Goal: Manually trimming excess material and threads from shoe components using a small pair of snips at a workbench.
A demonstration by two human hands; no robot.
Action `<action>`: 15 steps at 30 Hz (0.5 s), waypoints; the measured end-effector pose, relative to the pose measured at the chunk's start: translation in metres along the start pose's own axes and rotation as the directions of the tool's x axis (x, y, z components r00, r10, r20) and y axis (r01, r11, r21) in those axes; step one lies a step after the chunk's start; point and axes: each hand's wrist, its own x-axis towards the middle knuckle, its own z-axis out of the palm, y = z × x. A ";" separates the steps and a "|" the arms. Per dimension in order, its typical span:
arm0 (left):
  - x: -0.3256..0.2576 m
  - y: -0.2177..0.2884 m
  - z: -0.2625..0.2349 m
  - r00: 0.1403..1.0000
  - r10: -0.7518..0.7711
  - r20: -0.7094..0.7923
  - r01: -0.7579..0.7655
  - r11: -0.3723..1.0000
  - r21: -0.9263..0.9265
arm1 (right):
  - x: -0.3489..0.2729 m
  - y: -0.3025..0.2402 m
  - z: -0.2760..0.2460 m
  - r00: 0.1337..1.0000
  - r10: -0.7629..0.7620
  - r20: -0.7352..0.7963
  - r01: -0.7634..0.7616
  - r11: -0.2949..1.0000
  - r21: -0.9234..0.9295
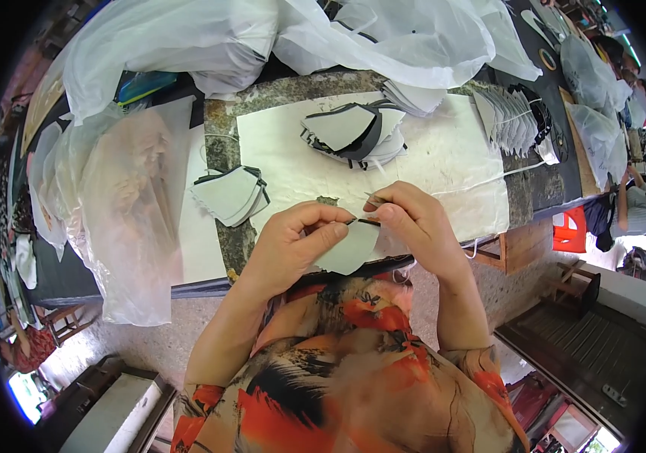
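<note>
A small pale grey piece (347,253) with a black edge is between the two hands, just above the near edge of the table, its broad part hanging toward the person. The left hand (298,240) comes in from the left, its wrist bent inward and its back turned up; thumb and forefinger are clamped on the piece at its far, black-edged side, and the other fingers curl beneath. The right hand (415,223) comes from the right, with its forearm rising steeply and its wrist angled left. Its thumb points left at the right end of the black edge and its forefinger bends down close above the thumb; I cannot tell whether they are pinched together or on what.

Beyond the hands, a white sheet (444,155) lies on a mottled board (223,147). On the sheet, a heap of similar pieces (342,128) sits just past the hands. A smaller stack (228,196) fans out to the left, another stack (416,98) lies at the far side, and a long row of pieces (506,121) stands at the far right. A white cord (455,186) runs right from near the right hand. Large plastic bags (176,38) cover the far side, and a clear bag (138,200) drapes over the left. A red stool (569,230) stands beyond the table's right end.
</note>
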 end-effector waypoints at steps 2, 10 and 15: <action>-0.004 -0.001 0.002 1.000 -0.003 -0.008 0.003 1.000 0.012 | -0.002 -0.006 0.000 0.997 0.015 0.071 -0.012 0.999 -0.035; -0.014 0.014 -0.007 0.992 -0.103 0.073 0.096 0.991 0.093 | -0.007 -0.006 0.005 0.986 0.147 0.079 -0.155 0.983 0.101; -0.028 0.035 -0.072 0.990 0.037 -0.134 0.002 0.959 0.285 | -0.001 0.002 0.020 0.972 0.223 0.075 -0.233 0.960 0.156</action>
